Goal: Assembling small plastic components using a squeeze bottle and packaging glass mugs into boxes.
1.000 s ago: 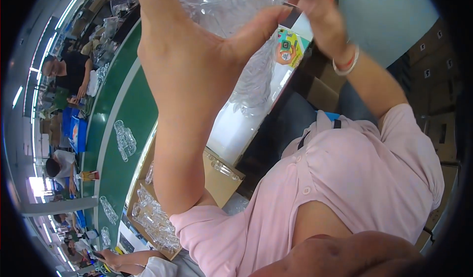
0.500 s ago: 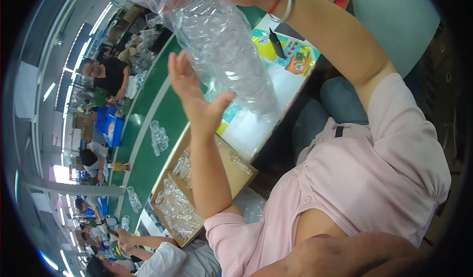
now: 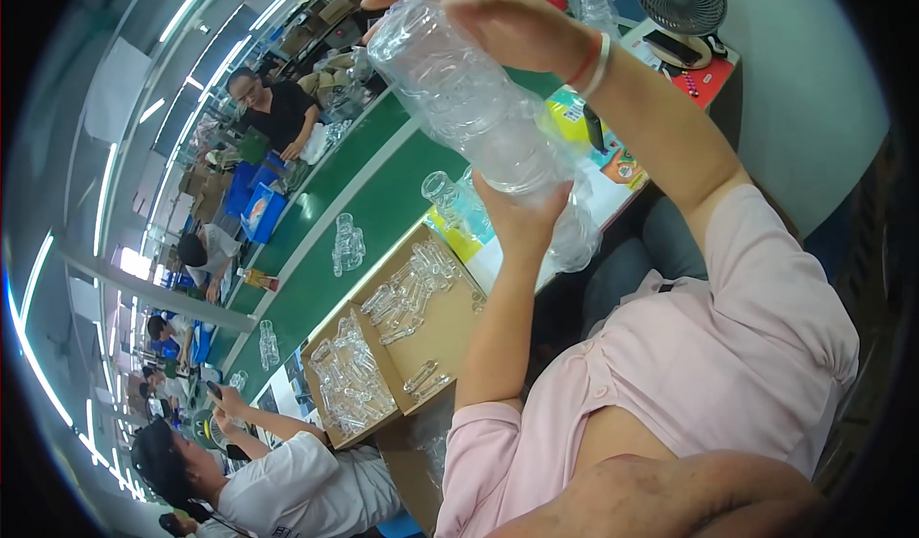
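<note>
Held thing: a clear plastic bag packed with small clear bottles (image 3: 479,107), a long bundle tilted from upper left to lower right, raised above the bench.
Look of it: crinkled see-through film, shiny, with a loose tail of plastic hanging at its lower end.
Right hand (image 3: 507,21): laid over the upper end of the bundle, fingers curved around it; a red band and a pale bracelet sit on the wrist.
Left hand (image 3: 522,217): under the lower end, fingers wrapped up around the film from below.
Bench (image 3: 316,280): a long green surface with a white stripe, running from lower left to upper right; open green stretches lie between small clusters of clear bottles (image 3: 347,243).
Cardboard box (image 3: 450,332): open and shallow, below the raised bundle, at the near edge of the bench, with loose clear bottles spread in it and bare brown floor between them.
Coloured sheets (image 3: 613,155): yellow and white printed papers on the bench, near the right forearm.
Fan (image 3: 682,2): a small round desk fan at the far right end.
Blue crates (image 3: 258,208): across the bench, beside a seated person in black.
Neighbour: a person in a white shirt (image 3: 297,485) at lower left, beside the box.
</note>
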The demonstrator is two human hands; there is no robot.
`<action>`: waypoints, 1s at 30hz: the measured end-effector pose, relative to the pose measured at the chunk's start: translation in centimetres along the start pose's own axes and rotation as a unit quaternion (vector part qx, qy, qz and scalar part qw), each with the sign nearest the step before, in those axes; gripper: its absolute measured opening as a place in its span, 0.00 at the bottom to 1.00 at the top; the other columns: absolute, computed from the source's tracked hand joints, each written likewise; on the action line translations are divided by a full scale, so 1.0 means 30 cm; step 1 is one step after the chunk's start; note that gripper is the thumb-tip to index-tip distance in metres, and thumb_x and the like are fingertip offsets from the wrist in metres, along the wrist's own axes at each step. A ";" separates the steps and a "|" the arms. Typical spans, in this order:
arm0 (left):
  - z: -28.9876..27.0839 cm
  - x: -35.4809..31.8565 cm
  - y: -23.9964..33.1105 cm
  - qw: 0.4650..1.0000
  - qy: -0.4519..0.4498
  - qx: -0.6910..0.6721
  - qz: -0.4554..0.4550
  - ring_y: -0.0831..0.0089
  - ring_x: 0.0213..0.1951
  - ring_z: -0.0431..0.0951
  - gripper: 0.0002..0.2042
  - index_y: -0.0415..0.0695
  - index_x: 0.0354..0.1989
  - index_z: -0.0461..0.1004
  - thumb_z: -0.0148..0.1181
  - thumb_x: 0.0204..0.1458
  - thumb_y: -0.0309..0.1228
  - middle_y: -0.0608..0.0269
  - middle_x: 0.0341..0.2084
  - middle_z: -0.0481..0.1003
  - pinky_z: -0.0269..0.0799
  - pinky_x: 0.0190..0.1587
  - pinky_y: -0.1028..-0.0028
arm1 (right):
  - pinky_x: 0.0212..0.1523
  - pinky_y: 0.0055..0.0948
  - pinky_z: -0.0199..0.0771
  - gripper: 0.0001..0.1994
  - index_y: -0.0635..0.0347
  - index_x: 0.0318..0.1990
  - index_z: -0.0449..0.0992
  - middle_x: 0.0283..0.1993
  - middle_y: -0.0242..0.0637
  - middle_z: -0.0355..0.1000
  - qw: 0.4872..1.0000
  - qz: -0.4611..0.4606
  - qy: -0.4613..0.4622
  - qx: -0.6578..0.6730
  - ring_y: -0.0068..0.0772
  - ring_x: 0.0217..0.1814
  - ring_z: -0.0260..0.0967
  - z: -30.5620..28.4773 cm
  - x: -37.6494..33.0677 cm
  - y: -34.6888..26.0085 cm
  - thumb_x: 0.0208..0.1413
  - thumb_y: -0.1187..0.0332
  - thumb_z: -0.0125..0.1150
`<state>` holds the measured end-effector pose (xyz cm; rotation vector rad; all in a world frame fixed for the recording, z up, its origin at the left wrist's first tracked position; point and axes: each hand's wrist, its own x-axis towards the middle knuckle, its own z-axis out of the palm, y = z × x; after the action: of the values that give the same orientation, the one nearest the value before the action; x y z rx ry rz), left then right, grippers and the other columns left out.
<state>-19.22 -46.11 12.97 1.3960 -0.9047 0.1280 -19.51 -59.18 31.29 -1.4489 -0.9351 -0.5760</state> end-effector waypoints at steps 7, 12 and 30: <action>0.101 0.002 -0.032 0.970 0.159 0.157 0.090 0.48 0.56 0.50 0.52 0.35 0.59 0.42 0.74 0.26 0.33 0.43 0.53 0.50 0.45 0.59 0.56 | 0.39 0.25 0.73 0.34 0.56 0.49 0.69 0.42 0.44 0.71 0.873 -0.122 0.098 -0.462 0.37 0.44 0.71 0.049 -0.026 -0.033 0.45 0.36 0.53; 0.103 0.003 -0.045 0.973 0.145 0.145 0.104 0.48 0.55 0.50 0.52 0.34 0.59 0.40 0.74 0.28 0.33 0.43 0.53 0.49 0.45 0.58 0.57 | 0.31 0.23 0.73 0.22 0.59 0.34 0.77 0.31 0.39 0.74 0.901 -0.145 0.138 -0.385 0.30 0.33 0.74 0.006 0.069 -0.122 0.56 0.49 0.48; -0.018 0.104 0.072 0.997 0.044 0.063 0.023 0.57 0.59 0.52 0.56 0.38 0.62 0.37 0.75 0.27 0.33 0.48 0.58 0.47 0.45 0.61 0.65 | 0.46 0.25 0.68 0.19 0.61 0.38 0.76 0.40 0.38 0.74 0.916 -0.079 0.043 -0.391 0.30 0.44 0.71 -0.023 0.148 -0.093 0.61 0.55 0.42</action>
<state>-18.11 -46.46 16.62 1.4755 -0.8668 0.2833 -19.24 -59.19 36.58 -2.0380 -0.7830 -1.2216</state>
